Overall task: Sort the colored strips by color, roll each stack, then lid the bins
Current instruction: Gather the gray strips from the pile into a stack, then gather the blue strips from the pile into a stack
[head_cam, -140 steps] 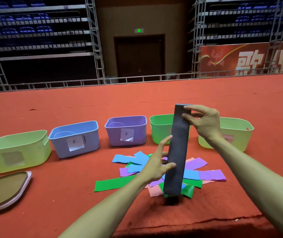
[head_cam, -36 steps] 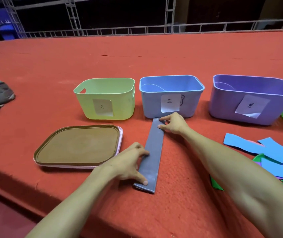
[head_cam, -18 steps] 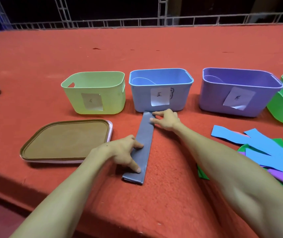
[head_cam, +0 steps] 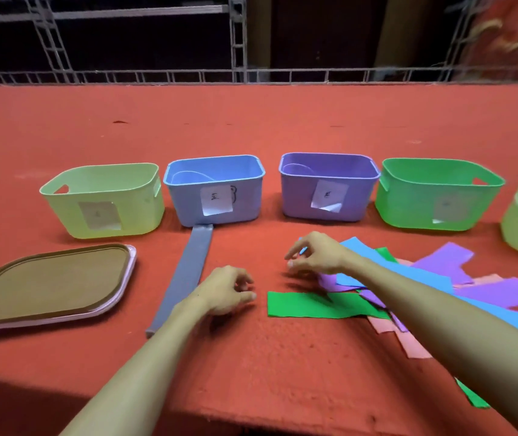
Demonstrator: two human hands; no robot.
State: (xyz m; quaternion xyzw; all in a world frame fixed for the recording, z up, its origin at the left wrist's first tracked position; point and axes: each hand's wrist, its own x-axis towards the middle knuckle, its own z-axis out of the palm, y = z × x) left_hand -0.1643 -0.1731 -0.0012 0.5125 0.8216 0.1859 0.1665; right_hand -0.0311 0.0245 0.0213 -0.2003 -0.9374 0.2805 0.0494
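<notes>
Left hand (head_cam: 229,291) and right hand (head_cam: 317,256) hang loosely curled, holding nothing. Grey-blue stack (head_cam: 190,275) lies flat, far end against the blue bin (head_cam: 185,207). Tugging the green strip (head_cam: 308,305) could easily drag the overlapping pile (head_cam: 434,278) askew.

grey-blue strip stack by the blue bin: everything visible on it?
The grey-blue strip stack is long, narrow, matte and foam-like. It lies flat, unrolled, on the red carpet, far end at the base of the blue bin, near end toward the person. The left forearm overlaps its near right edge; no fingers hold it.
</notes>
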